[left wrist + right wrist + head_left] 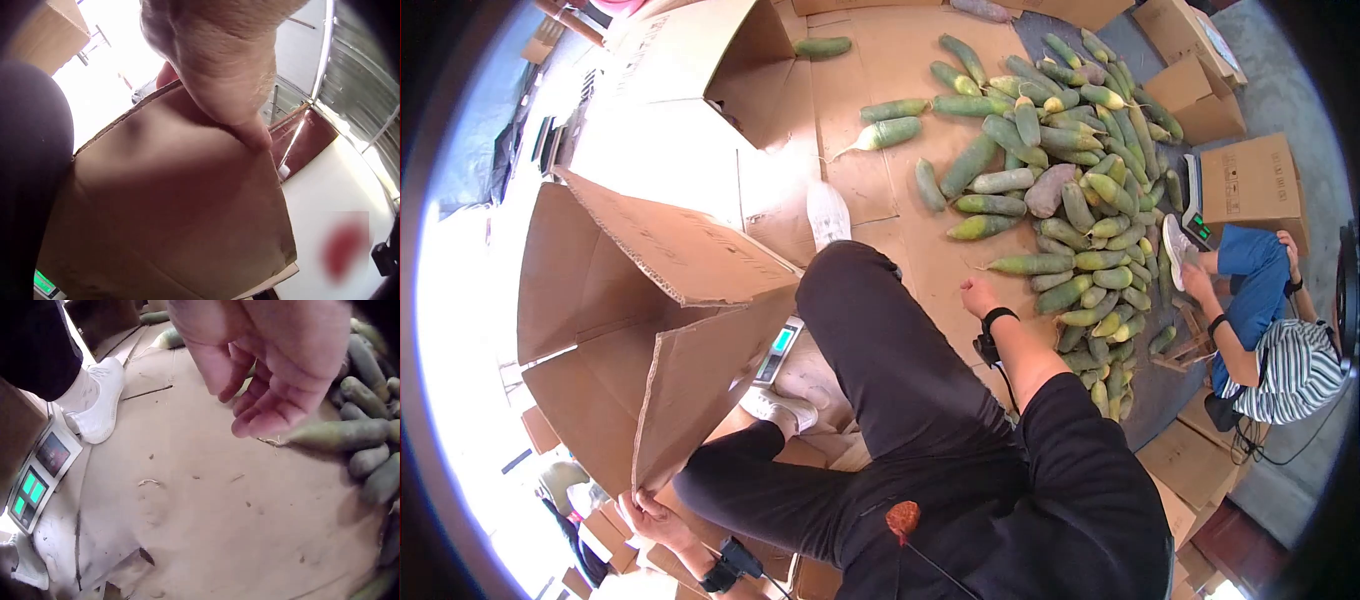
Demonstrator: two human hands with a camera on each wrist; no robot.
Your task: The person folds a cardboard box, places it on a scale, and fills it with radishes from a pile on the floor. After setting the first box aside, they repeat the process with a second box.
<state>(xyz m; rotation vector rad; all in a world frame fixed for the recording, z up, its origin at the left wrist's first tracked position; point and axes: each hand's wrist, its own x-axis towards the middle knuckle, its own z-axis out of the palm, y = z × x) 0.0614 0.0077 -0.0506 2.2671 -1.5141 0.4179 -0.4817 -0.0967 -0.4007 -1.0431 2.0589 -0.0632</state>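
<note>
An open cardboard box (705, 390) stands tilted at the left of the head view, its flaps spread. With thumb and fingers, my left hand (658, 520) pinches the edge of its near flap; the left wrist view shows that flap (181, 200) under the hand. My right hand (978, 297) hangs over the cardboard-covered floor, fingers loosely curled and holding nothing. Just right of it lies a large pile of green radishes (1090, 210). In the right wrist view one radish (340, 434) points its root toward the fingers. A scale (780, 345) with a lit display shows beside the box.
Another open box (750, 80) lies at the back left. On the right, a person (1280, 370) in a striped shirt sits near a second scale (1197, 225) and a closed box (1250, 180). My white shoe (828, 212) rests on the cardboard sheets.
</note>
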